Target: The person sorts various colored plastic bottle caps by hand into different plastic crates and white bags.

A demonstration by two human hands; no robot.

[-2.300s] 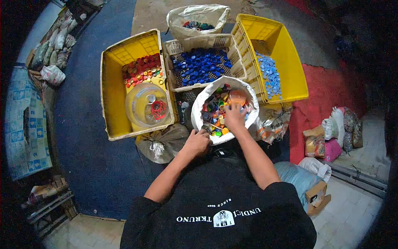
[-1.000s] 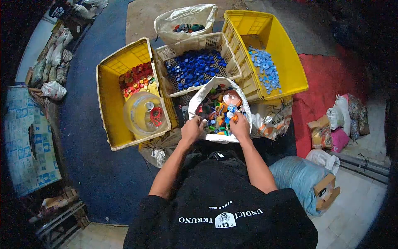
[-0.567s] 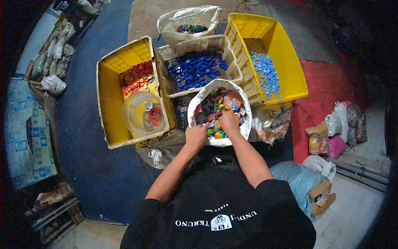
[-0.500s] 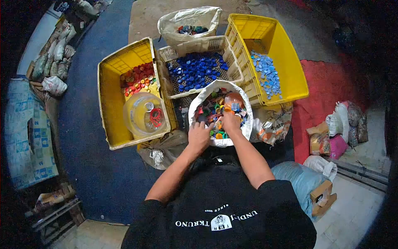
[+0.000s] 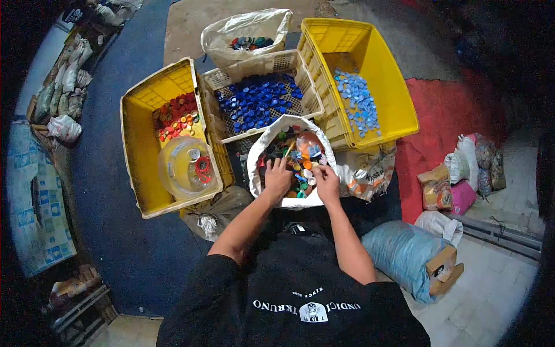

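A white sack point(image 5: 258, 151) stands before me, holding mixed bottle caps point(image 5: 302, 186) in orange, green, white and other colours. My left hand point(image 5: 277, 177) is inside its left part, fingers apart and resting on the caps. At the sack's right side, my right hand point(image 5: 327, 184) has thumb and fingers drawn together; what is between them is too small to make out. A white cap lies close to those fingertips. An orange-tinted clear plastic piece point(image 5: 308, 142) sits among the caps near the far rim.
Behind the sack, a white crate point(image 5: 317, 107) holds dark blue caps. Yellow crates flank it: the left one point(image 5: 134, 144) has red caps and a clear round container point(image 5: 173, 168), the right one point(image 5: 384, 63) light blue caps. Another white sack point(image 5: 217, 43) stands farther back.
My right hand has drawn back from the sack's middle to its right side, fingers now pinched. The left hand stays in the caps. The whole view has shifted slightly.
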